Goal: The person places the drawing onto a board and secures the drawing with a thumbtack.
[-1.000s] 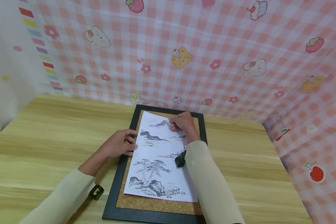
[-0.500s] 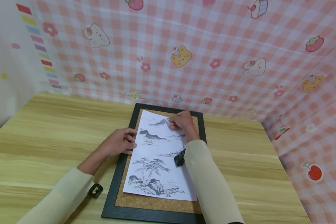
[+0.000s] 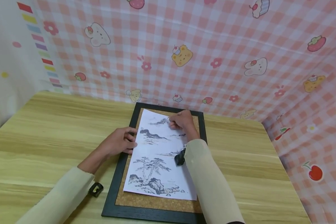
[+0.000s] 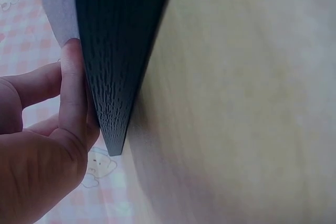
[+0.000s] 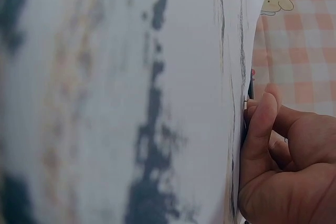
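Note:
A white paper sheet printed with an ink landscape of mountains and pines lies on a black-framed cork board. My left hand rests on the board's left side, its fingertips at the paper's edge; the left wrist view shows its fingers along the black frame. Near the top of the sheet, my right hand pinches a small shiny metal pin between thumb and fingertips, right against the paper. Most of the pin is hidden by the fingers. The sheet's upper right corner lies behind the right hand.
The board lies on a wood-grain table, its far edge close to a pink checked cloth hung behind. Bare tabletop shows left and right of the board. A black wrist camera hangs at the left sleeve, another at the right sleeve.

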{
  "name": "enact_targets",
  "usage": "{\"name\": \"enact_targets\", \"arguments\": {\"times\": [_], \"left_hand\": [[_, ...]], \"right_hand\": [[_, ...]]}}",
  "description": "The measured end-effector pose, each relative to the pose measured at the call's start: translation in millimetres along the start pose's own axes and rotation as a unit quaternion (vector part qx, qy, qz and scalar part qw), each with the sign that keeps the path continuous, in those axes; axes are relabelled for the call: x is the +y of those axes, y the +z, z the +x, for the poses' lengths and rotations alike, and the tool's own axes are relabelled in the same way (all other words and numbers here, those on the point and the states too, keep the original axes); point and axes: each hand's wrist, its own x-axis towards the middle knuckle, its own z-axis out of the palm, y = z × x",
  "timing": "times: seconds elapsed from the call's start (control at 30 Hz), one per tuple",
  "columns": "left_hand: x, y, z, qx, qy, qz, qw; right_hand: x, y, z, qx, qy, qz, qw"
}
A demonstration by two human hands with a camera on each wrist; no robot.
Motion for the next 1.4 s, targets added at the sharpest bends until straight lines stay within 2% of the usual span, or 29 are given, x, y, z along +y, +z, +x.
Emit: {"name": "enact_targets", "arguments": {"times": [1.4], "left_hand": [[3.0, 0.6, -0.9, -0.003, 0.0, 0.006, 1.0]], "right_hand": [[-2.5, 0.6, 2.7, -0.004, 0.013, -0.026, 0.9996]]}}
